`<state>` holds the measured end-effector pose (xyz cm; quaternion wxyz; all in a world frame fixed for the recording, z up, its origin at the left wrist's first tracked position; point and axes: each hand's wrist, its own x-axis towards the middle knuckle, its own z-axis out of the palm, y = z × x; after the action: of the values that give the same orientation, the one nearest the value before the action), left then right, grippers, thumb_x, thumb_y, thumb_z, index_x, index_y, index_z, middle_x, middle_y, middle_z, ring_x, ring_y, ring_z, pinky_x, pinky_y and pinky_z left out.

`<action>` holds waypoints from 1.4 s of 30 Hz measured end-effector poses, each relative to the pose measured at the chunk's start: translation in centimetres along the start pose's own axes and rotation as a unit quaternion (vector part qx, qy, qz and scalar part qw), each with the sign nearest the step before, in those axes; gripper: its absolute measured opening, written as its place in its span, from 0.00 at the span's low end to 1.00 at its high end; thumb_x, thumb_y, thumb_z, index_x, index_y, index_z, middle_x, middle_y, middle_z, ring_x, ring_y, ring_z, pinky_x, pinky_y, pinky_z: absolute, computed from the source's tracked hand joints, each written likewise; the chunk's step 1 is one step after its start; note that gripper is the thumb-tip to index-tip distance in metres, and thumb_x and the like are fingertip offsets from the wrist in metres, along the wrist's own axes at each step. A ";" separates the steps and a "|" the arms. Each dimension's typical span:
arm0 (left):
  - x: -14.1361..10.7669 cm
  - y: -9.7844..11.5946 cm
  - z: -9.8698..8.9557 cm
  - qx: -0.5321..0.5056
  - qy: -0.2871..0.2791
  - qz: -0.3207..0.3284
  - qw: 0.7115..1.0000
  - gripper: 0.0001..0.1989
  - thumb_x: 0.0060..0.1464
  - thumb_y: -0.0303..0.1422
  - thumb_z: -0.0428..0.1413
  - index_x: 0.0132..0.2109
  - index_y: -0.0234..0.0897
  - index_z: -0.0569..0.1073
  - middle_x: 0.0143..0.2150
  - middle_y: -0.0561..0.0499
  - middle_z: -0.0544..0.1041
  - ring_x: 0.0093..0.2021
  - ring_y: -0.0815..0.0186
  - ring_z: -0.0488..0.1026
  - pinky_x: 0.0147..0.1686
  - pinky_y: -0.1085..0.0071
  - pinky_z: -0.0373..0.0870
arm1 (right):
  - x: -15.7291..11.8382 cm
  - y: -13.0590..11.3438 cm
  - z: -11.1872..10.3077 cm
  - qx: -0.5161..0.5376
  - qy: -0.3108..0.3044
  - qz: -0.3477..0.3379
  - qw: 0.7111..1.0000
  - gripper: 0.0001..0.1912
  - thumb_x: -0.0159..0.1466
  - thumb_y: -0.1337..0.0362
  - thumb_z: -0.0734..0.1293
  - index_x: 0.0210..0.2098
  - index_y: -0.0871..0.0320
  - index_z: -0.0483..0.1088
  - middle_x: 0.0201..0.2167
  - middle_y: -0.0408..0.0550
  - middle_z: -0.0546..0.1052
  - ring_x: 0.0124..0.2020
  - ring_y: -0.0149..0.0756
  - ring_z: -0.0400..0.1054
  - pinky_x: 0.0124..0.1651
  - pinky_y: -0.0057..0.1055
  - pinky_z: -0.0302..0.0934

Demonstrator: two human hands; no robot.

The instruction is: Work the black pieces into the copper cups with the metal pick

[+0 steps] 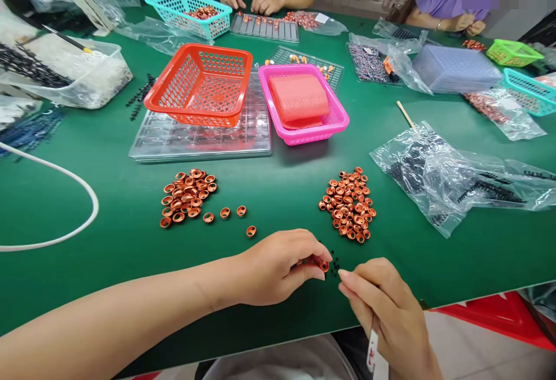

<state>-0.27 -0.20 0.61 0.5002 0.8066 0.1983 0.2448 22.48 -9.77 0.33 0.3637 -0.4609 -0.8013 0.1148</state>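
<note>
- Left hand (pixel 278 267): near the middle of the near edge of the tabletop (pixel 286 183); thumb and index finger nearly closed, pinching a copper-coloured ring (pixel 324 266).
- Right hand (pixel 384 296): beside it, at the near edge; fingers curled around a white strip with red marks (pixel 372 352), thumb and forefinger drawn together. Whether anything small sits between these fingertips cannot be told.
- Black bits (pixel 336 265): scattered on the tabletop between the two hands, just beside the held ring.
- Left heap (pixel 187 194): copper-coloured rings, inward from the near edge and towards the left edge.
- Loose rings (pixel 225 212): four, lying apart from one another between the left heap and the left hand.
- Right heap (pixel 350 206): similar rings, farther from the near edge than the black bits.
- State of the work: judged to be partway, with one ring in handling and many in both heaps. Which heap, if either, is finished cannot be told; black bits remain loose.
- Farther from the near edge: a red basket (pixel 197 114) on clear trays (pixel 174 149), and beside it a pink basket (pixel 313 135) holding pink foam (pixel 302 97).
- Towards the right edge: clear bags (pixel 434 177) with black parts.
</note>
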 end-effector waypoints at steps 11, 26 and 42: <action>-0.1 0.3 0.1 0.004 -0.011 0.040 0.999 0.04 0.65 0.25 0.54 0.45 0.34 0.73 0.38 0.47 0.79 0.37 0.65 0.73 0.40 0.73 0.71 | -0.1 1.2 1.0 -0.046 -0.069 -0.105 0.991 0.15 0.67 0.74 0.66 0.53 0.61 0.72 0.38 0.50 0.79 0.38 0.36 0.67 0.40 0.35 0.66; -0.3 0.5 0.1 0.002 -0.031 0.031 0.999 0.06 0.66 0.25 0.52 0.45 0.35 0.73 0.37 0.46 0.79 0.37 0.65 0.75 0.39 0.74 0.72 | -0.1 1.6 0.1 -0.003 -0.139 -0.154 0.978 0.21 0.68 0.75 0.62 0.61 0.66 0.67 0.42 0.54 0.80 0.37 0.38 0.68 0.36 0.37 0.63; -0.6 0.6 0.5 -0.031 -0.014 0.025 0.999 0.07 0.64 0.24 0.52 0.44 0.35 0.74 0.36 0.46 0.80 0.36 0.66 0.76 0.38 0.74 0.73 | 1.1 0.8 -0.2 0.042 -0.152 -0.155 0.975 0.21 0.68 0.74 0.59 0.59 0.65 0.67 0.39 0.54 0.80 0.32 0.37 0.70 0.31 0.36 0.66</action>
<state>-0.39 -1.14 0.84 0.5211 0.7988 0.1634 0.2524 22.78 -8.42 0.60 0.2698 -0.2926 -0.9033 0.1599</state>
